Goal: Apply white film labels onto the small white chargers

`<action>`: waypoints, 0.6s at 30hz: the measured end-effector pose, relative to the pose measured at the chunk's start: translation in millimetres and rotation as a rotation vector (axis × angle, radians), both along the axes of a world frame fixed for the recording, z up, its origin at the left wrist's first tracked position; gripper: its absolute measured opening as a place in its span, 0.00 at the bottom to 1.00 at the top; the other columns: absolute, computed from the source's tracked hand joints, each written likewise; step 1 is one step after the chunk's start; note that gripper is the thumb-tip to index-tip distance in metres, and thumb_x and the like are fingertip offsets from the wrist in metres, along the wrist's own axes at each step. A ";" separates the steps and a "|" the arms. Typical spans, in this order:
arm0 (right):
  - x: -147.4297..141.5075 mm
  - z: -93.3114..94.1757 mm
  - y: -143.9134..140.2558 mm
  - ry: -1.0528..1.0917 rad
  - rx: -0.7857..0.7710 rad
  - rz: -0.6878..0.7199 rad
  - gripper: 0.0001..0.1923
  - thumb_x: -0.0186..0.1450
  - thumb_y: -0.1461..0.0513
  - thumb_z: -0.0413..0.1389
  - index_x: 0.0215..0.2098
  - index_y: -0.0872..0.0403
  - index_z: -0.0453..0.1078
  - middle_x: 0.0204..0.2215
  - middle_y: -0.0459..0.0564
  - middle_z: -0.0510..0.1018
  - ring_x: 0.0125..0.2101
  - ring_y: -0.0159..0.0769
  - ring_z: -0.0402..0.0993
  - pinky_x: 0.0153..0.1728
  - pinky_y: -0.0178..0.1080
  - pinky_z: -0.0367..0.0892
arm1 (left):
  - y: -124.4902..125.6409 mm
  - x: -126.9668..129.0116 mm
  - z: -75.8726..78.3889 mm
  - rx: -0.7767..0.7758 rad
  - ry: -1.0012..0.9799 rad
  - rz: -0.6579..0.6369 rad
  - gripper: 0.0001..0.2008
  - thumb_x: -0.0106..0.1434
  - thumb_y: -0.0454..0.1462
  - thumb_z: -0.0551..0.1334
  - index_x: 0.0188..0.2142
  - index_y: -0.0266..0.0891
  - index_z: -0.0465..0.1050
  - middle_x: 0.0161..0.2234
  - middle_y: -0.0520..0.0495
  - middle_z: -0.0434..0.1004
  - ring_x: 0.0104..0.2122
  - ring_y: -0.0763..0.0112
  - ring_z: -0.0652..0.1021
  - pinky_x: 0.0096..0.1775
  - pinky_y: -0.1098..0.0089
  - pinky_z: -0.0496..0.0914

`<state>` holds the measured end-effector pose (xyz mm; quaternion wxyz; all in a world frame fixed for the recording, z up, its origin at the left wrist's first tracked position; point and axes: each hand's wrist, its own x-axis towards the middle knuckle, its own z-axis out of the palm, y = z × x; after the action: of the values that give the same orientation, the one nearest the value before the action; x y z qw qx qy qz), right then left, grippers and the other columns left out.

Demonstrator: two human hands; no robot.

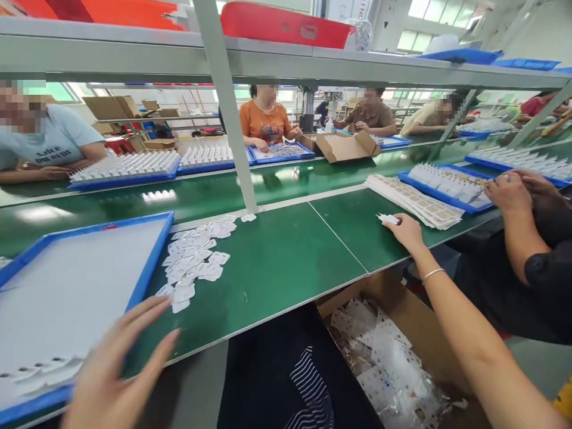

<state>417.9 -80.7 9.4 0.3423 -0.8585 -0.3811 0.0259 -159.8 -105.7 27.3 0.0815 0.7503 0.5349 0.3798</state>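
Note:
My right hand pinches a small white plug-like piece with thin prongs pointing left, held over the green bench. My left hand, slightly blurred, has its fingers spread and holds nothing. Its fingertips are near the lower end of a pile of flat white pieces; whether they touch is hard to tell. Left of the pile lies a blue-rimmed tray with a white base. White pieces stand in a row along its near edge, partly behind my left hand.
Stacked card sheets and a filled blue tray lie to the right, beside a co-worker's hands. Below the bench edge stands a cardboard box of plastic scraps. A slanted post rises behind the pile. Other people sit across the bench.

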 end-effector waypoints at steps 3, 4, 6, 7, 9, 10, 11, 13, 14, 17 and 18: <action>-53.1 -1.8 13.5 0.039 0.040 0.204 0.22 0.58 0.50 0.59 0.42 0.58 0.71 0.35 0.60 0.80 0.37 0.50 0.77 0.38 0.45 0.68 | -1.8 79.6 -19.0 0.108 0.081 -0.171 0.21 0.67 0.42 0.60 0.59 0.53 0.66 0.59 0.50 0.70 0.59 0.55 0.73 0.60 0.49 0.70; -81.8 0.4 16.5 0.065 0.050 0.325 0.23 0.58 0.49 0.60 0.44 0.55 0.69 0.33 0.55 0.80 0.35 0.46 0.76 0.37 0.42 0.68 | -0.9 101.5 -24.9 0.148 0.150 -0.221 0.25 0.67 0.40 0.61 0.62 0.49 0.62 0.62 0.44 0.67 0.62 0.53 0.69 0.62 0.48 0.67; -145.5 8.7 16.1 0.131 0.043 0.621 0.28 0.54 0.48 0.65 0.47 0.51 0.65 0.28 0.45 0.80 0.29 0.39 0.75 0.33 0.37 0.68 | 2.8 132.6 -36.2 0.208 0.236 -0.320 0.33 0.65 0.40 0.63 0.67 0.41 0.56 0.65 0.35 0.62 0.66 0.46 0.63 0.63 0.45 0.63; -176.2 14.4 14.0 0.175 0.033 0.848 0.28 0.56 0.50 0.65 0.49 0.51 0.62 0.28 0.45 0.80 0.29 0.38 0.74 0.33 0.37 0.67 | 5.4 140.6 -41.6 0.210 0.233 -0.370 0.34 0.65 0.40 0.63 0.67 0.39 0.54 0.65 0.33 0.62 0.66 0.45 0.63 0.63 0.45 0.64; -226.5 27.2 13.1 0.237 -0.014 1.175 0.26 0.60 0.54 0.63 0.51 0.51 0.59 0.25 0.42 0.78 0.27 0.36 0.72 0.32 0.37 0.66 | 11.8 141.0 -51.0 0.159 0.122 -0.393 0.29 0.68 0.36 0.59 0.66 0.38 0.56 0.61 0.32 0.68 0.61 0.51 0.70 0.59 0.52 0.69; -244.6 33.4 17.5 0.301 -0.070 1.326 0.27 0.60 0.55 0.63 0.53 0.51 0.58 0.25 0.42 0.79 0.28 0.36 0.73 0.33 0.37 0.67 | 15.5 134.5 -54.7 0.114 0.031 -0.348 0.25 0.69 0.35 0.57 0.64 0.39 0.59 0.59 0.33 0.71 0.59 0.54 0.73 0.57 0.55 0.71; -258.2 38.8 26.6 0.374 -0.152 1.449 0.28 0.61 0.56 0.63 0.54 0.51 0.58 0.28 0.44 0.81 0.30 0.36 0.75 0.34 0.37 0.68 | 19.3 124.8 -57.5 0.061 -0.079 -0.276 0.22 0.69 0.34 0.56 0.62 0.40 0.62 0.57 0.35 0.73 0.57 0.56 0.75 0.56 0.57 0.71; -276.0 46.0 58.8 0.464 -0.301 1.551 0.23 0.64 0.56 0.61 0.55 0.51 0.63 0.37 0.49 0.83 0.36 0.36 0.78 0.37 0.37 0.71 | 27.2 101.0 -61.0 -0.063 -0.331 -0.124 0.22 0.68 0.36 0.59 0.60 0.42 0.64 0.56 0.38 0.73 0.55 0.58 0.76 0.56 0.58 0.71; -282.7 47.4 80.3 0.449 -0.336 1.507 0.17 0.67 0.56 0.58 0.52 0.52 0.67 0.40 0.50 0.83 0.38 0.36 0.79 0.39 0.37 0.72 | 31.0 89.5 -61.9 -0.130 -0.459 -0.079 0.24 0.65 0.38 0.62 0.61 0.44 0.64 0.56 0.39 0.73 0.53 0.58 0.77 0.55 0.58 0.72; -305.2 43.1 150.1 0.320 -0.282 1.256 0.13 0.72 0.58 0.53 0.51 0.56 0.70 0.46 0.54 0.79 0.42 0.37 0.78 0.43 0.40 0.73 | 39.6 66.3 -63.9 -0.314 -0.777 -0.089 0.28 0.58 0.40 0.70 0.57 0.43 0.68 0.48 0.43 0.77 0.46 0.62 0.80 0.50 0.62 0.75; -314.5 39.7 170.9 0.270 -0.268 1.161 0.14 0.72 0.58 0.54 0.53 0.57 0.70 0.48 0.55 0.78 0.44 0.38 0.77 0.44 0.43 0.74 | 41.2 62.9 -64.5 -0.343 -0.835 -0.101 0.25 0.56 0.40 0.70 0.53 0.41 0.71 0.44 0.44 0.78 0.44 0.63 0.80 0.49 0.63 0.75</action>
<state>103.5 90.2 49.1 0.2065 -0.5354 -0.7333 0.3646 -96.9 -64.5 -37.2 0.4319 0.5336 0.4740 0.5514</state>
